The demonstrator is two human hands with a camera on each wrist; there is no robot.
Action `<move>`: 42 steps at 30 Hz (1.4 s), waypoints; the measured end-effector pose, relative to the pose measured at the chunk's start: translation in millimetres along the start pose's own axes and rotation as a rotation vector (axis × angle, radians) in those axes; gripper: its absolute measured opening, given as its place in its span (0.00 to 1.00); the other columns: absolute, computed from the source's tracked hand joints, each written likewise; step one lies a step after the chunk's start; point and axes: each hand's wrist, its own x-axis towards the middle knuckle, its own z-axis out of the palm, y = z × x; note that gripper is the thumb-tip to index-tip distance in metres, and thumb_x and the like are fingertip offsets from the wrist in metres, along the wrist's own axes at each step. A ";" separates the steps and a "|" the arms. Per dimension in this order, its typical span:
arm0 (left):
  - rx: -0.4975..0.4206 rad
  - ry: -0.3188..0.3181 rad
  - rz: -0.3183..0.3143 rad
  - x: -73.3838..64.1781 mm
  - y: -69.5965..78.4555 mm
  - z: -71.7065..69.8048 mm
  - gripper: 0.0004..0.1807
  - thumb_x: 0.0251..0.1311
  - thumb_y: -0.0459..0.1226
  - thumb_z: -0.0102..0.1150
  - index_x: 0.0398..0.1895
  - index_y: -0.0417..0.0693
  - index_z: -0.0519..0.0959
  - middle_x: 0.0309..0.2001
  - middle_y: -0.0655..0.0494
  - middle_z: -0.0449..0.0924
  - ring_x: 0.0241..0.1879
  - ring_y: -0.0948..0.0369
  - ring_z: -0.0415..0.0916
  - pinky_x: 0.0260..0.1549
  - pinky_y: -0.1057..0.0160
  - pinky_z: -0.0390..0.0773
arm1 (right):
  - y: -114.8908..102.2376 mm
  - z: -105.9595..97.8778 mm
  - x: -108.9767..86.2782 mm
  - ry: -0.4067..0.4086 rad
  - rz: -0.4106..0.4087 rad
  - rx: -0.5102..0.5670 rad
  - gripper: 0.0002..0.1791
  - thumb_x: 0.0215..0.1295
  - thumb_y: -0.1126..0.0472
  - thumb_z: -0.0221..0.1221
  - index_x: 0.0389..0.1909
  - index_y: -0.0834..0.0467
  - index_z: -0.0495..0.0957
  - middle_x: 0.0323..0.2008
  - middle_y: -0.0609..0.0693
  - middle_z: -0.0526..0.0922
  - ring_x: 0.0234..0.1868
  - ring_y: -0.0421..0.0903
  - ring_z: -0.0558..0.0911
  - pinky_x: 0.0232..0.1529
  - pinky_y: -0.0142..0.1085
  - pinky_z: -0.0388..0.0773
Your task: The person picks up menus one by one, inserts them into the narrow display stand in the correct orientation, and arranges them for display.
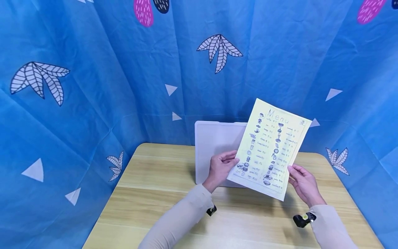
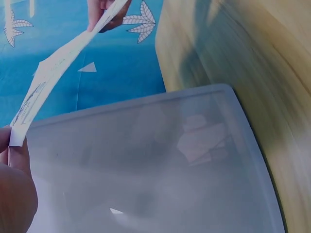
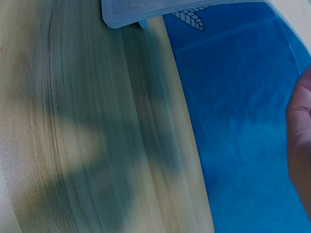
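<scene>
A pale yellow paper menu (image 1: 269, 148), hand-drawn with small food pictures and prices under the heading "Menu", is held up and tilted above the table in the head view. My left hand (image 1: 220, 168) pinches its left edge near the lower corner, thumb in front. On the opposite side my right hand (image 1: 304, 183) pinches the right edge low down. The left wrist view catches the menu (image 2: 58, 60) nearly edge-on, its lower end between thumb and fingers. Behind the sheet a white board (image 1: 214, 145) stands propped on the table, partly hidden by it.
The wooden table (image 1: 149, 180) has rounded back corners. Blue curtains (image 1: 149, 86) with leaf and triangle prints surround it at the back and sides. In the right wrist view, a small foot (image 3: 143, 24) shows under the board's edge.
</scene>
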 end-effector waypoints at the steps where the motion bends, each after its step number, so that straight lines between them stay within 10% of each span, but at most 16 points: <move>1: 0.013 0.004 0.002 0.4 -0.2 -1.3 0.16 0.56 0.28 0.71 0.49 0.41 0.85 0.43 0.49 0.87 0.42 0.60 0.86 0.41 0.67 0.83 | -0.1 0.3 0.0 -0.010 0.003 -0.001 0.10 0.72 0.71 0.55 0.37 0.58 0.83 0.38 0.47 0.87 0.39 0.40 0.85 0.37 0.32 0.83; 11: 0.048 0.022 0.103 2.0 -0.3 -12.8 0.15 0.55 0.26 0.70 0.48 0.36 0.85 0.42 0.47 0.87 0.41 0.59 0.86 0.40 0.67 0.83 | -15.6 4.5 7.7 -0.177 0.003 -0.030 0.12 0.75 0.71 0.50 0.42 0.59 0.83 0.42 0.49 0.87 0.42 0.41 0.86 0.42 0.35 0.84; 29: 0.099 0.040 0.037 1.2 4.5 -15.2 0.15 0.56 0.29 0.71 0.48 0.41 0.86 0.42 0.49 0.88 0.40 0.61 0.86 0.40 0.69 0.83 | -87.2 9.8 48.0 -0.163 0.002 -0.068 0.10 0.72 0.72 0.54 0.43 0.61 0.84 0.41 0.50 0.88 0.40 0.43 0.86 0.39 0.36 0.85; 42: 0.125 0.014 0.064 1.2 7.4 -19.4 0.15 0.57 0.29 0.70 0.49 0.41 0.85 0.42 0.50 0.88 0.40 0.61 0.86 0.39 0.68 0.83 | -100.5 13.5 55.2 -0.132 0.016 -0.159 0.07 0.71 0.69 0.57 0.41 0.60 0.84 0.40 0.48 0.88 0.39 0.41 0.87 0.37 0.36 0.85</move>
